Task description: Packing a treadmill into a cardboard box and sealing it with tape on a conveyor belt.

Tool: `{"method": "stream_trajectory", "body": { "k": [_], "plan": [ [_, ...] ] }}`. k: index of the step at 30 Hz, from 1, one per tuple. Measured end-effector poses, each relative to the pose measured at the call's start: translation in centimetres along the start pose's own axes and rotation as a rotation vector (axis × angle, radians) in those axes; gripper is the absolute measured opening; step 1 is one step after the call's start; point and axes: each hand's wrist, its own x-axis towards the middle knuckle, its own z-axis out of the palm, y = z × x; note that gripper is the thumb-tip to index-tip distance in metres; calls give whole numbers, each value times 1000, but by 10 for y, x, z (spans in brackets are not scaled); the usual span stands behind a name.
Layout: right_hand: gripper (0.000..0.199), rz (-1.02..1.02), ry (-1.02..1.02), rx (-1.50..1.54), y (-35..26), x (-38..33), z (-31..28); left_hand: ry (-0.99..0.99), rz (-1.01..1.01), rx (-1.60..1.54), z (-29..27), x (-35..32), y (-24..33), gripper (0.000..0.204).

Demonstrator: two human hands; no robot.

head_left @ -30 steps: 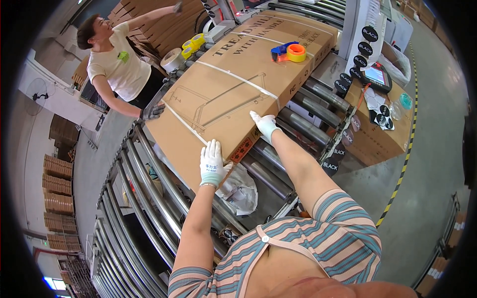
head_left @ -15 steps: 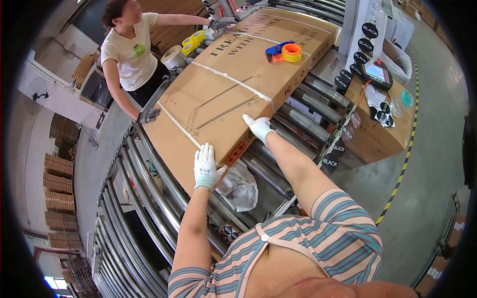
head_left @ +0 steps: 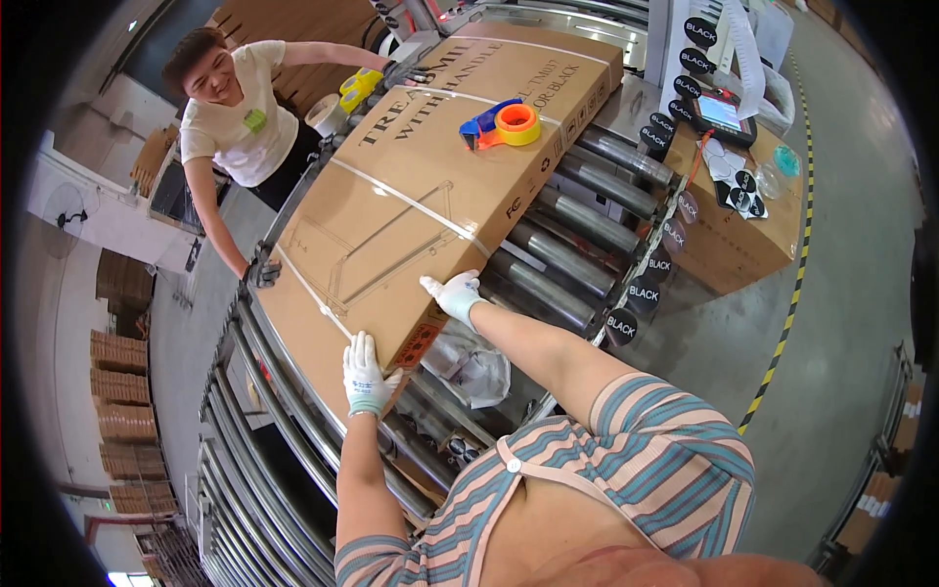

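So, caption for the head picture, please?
White-gloved left hand and right hand on a strapped box atop rollers.

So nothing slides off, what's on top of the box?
A tape dispenser and straps; at the edges, your left hand, right hand and a co-worker's hands. The box surface beneath them is hidden.

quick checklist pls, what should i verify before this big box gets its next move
1. Left hand on the big box: ok, gloved and resting on its near end.
2. Right hand placed: ok, gloved, at the box's right edge.
3. Co-worker positioned: ok, near hand and far hand are both at the box's left edge.
4. Top free of loose things: not ok, a tape dispenser lies on it.
5. White straps tight: cannot tell; they run across the top, but tension doesn't show.
6. Underside sitting evenly on the rollers: cannot tell, it is hidden.
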Motion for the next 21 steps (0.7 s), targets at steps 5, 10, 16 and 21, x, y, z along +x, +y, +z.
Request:
{"method": "stream_trajectory", "body": {
  "k": [5,10,16,21],
  "plan": [
    [90,-240,-371,-142,57,-23,-16,-49,-57,-2,1,-63,-47,97],
    [56,-346,-341,-188,94,8,-72,-172,-195,104,-16,-116,-88,106],
    [50,-390,-48,-349,58,16,-140,-511,-715,403,-43,-171,-107,115],
    [43,-621,104,-362,18,1,-170,-602,-815,463,-63,-174,-101,106]
  ]
}}
